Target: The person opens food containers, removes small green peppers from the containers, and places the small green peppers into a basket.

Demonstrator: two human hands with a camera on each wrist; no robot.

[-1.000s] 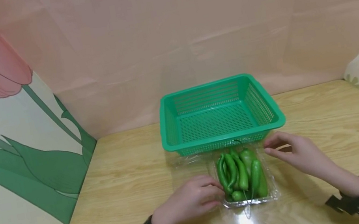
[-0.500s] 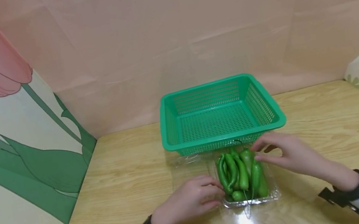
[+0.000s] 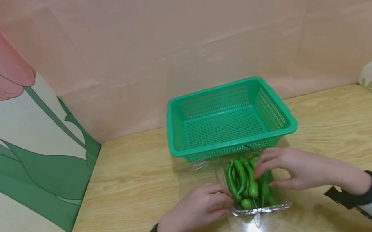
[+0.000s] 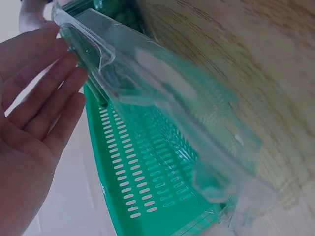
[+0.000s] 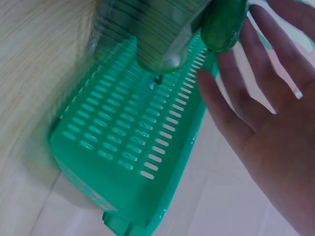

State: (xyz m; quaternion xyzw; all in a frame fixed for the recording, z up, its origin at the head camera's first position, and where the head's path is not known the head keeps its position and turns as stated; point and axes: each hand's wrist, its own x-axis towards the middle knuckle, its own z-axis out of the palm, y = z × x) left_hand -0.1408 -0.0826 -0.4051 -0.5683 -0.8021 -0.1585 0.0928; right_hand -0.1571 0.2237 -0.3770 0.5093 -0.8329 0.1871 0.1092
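Both hands are at the clear plastic clamshell tray (image 3: 260, 207) of glossy green chilli peppers (image 3: 240, 179). The right hand (image 3: 293, 171), which a second ago hovered off the tray's right edge with fingers spread, has moved in over the peppers; its fingers now lie lightly bent across the right-hand pods, touching them, though a firm grip cannot be made out. The left hand (image 3: 196, 208) has not shifted: its curled fingers rest against the tray's left wall, steadying it. By my reading, the reach has ended and picking up a pepper is the step in hand.

The tray sits on the pale wood-grain bench (image 3: 132, 192), just in front of the green perforated plastic basket (image 3: 178, 134), which holds nothing. The tray is thin, ribbed and transparent; the peppers are smooth, curved and tapering.
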